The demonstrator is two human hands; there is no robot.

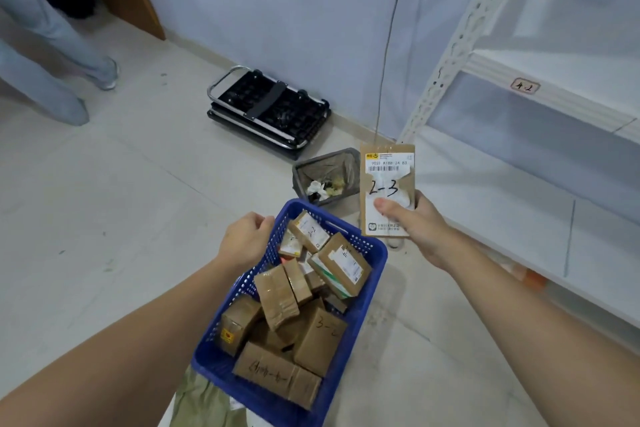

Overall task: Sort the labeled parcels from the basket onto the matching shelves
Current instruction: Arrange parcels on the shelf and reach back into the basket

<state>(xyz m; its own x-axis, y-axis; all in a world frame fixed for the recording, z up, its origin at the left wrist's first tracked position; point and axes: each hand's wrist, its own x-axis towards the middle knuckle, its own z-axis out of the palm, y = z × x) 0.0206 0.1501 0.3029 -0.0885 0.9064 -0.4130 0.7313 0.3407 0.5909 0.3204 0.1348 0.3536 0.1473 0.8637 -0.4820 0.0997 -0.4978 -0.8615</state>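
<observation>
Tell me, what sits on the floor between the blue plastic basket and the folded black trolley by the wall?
In the head view, a small grey waste bin with crumpled rubbish inside.

Your floor: pale tile. On it, a folded black trolley against the wall, a grey bin of scraps just beside it, and the white shelf unit, its boards bare, one tagged 4-2.
</observation>
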